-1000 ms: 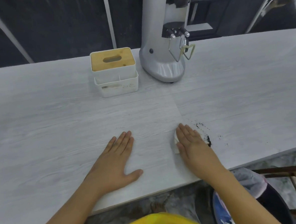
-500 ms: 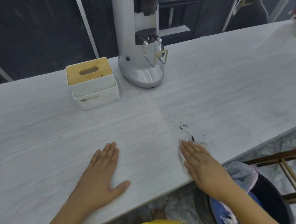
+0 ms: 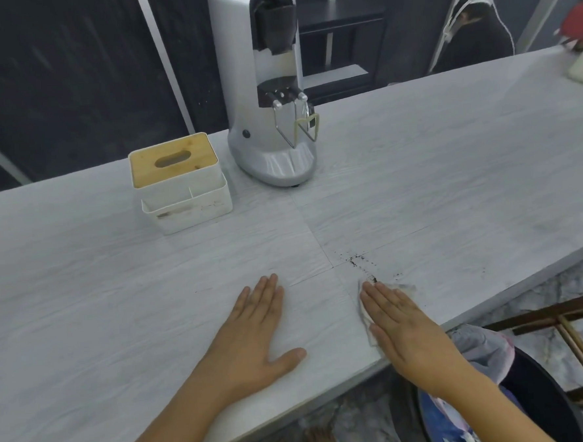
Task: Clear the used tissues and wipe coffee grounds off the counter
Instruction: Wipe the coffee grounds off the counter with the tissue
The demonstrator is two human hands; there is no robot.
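Note:
My right hand (image 3: pixel 405 326) lies flat with fingers together, pressing a white tissue (image 3: pixel 365 313) onto the pale wood-grain counter (image 3: pixel 117 299) near its front edge. Only the tissue's edges show around the fingers. Dark coffee grounds (image 3: pixel 357 261) are scattered in a thin trail just beyond the fingertips, with a few specks further right. My left hand (image 3: pixel 255 329) rests palm-down and empty on the counter, a hand's width to the left of the right one.
A silver coffee grinder (image 3: pixel 267 119) stands at the back centre, a white tissue box (image 3: pixel 178 183) with a wooden lid to its left. A black lined bin (image 3: pixel 519 394) sits below the counter edge at the right, beside a wooden frame (image 3: pixel 570 333).
My right hand has dragged the tissue toward the front edge, leaving a trail of grounds beyond the fingertips. The left hand stays flat; the camera view has shifted.

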